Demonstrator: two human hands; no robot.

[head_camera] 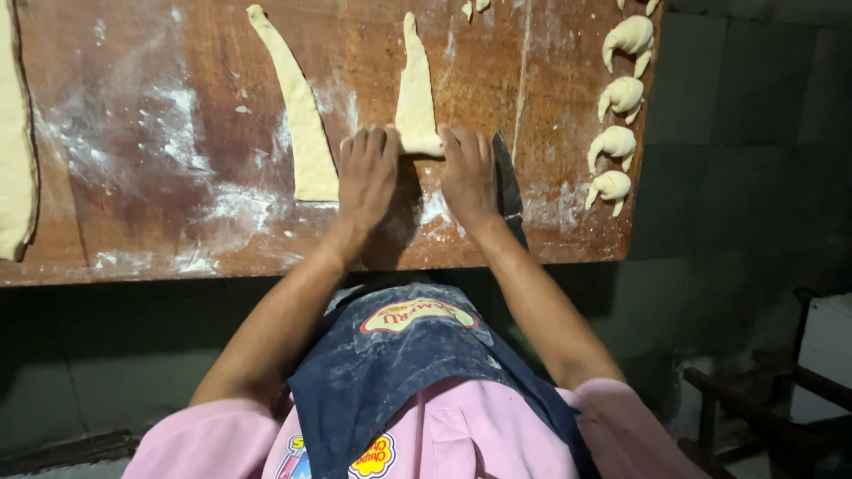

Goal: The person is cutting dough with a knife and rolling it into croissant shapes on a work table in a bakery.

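Observation:
A long triangle of pale dough (416, 93) lies on the floured wooden board (160, 133), its tip pointing away from me. Its wide near end is curled into a small roll under my fingertips. My left hand (366, 177) presses flat on the left part of that roll and my right hand (468, 173) on the right part, fingers stretched forward. A second dough triangle (297, 115) lies flat to the left, untouched.
Several shaped crescent rolls (614, 142) line the board's right edge. A dark knife blade (507, 182) lies beside my right hand. A sheet of dough (13, 160) covers the far left. Dark wooden furniture (763, 399) stands low right.

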